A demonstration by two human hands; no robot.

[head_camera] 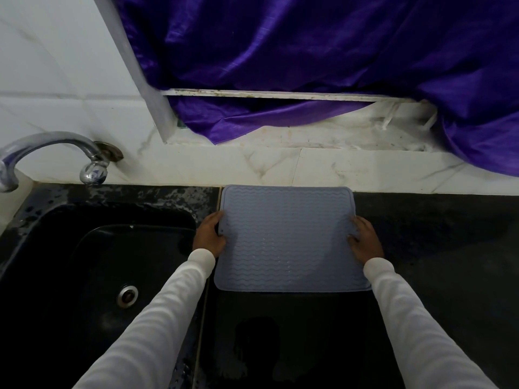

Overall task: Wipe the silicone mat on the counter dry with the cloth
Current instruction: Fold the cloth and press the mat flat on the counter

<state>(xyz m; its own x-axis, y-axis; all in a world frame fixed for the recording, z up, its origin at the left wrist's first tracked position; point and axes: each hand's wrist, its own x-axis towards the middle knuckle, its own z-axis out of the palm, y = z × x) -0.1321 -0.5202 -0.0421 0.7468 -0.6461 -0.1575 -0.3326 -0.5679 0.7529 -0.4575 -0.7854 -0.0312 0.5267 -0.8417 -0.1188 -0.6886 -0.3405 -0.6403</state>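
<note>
A pale blue-grey silicone mat (pixel 286 237) with a wavy ribbed pattern lies flat on the dark counter (pixel 435 248), its far edge against the tiled wall. My left hand (pixel 209 234) grips the mat's left edge, thumb on top. My right hand (pixel 365 238) holds the right edge, fingers on the mat's surface. Both arms wear white sleeves. No cloth is in view.
A black sink (pixel 92 265) with a metal drain (pixel 127 294) lies left of the mat, under a chrome tap (pixel 56 153). Purple fabric (pixel 309 51) hangs over the window ledge behind the counter. Wet patches show on the counter near the sink.
</note>
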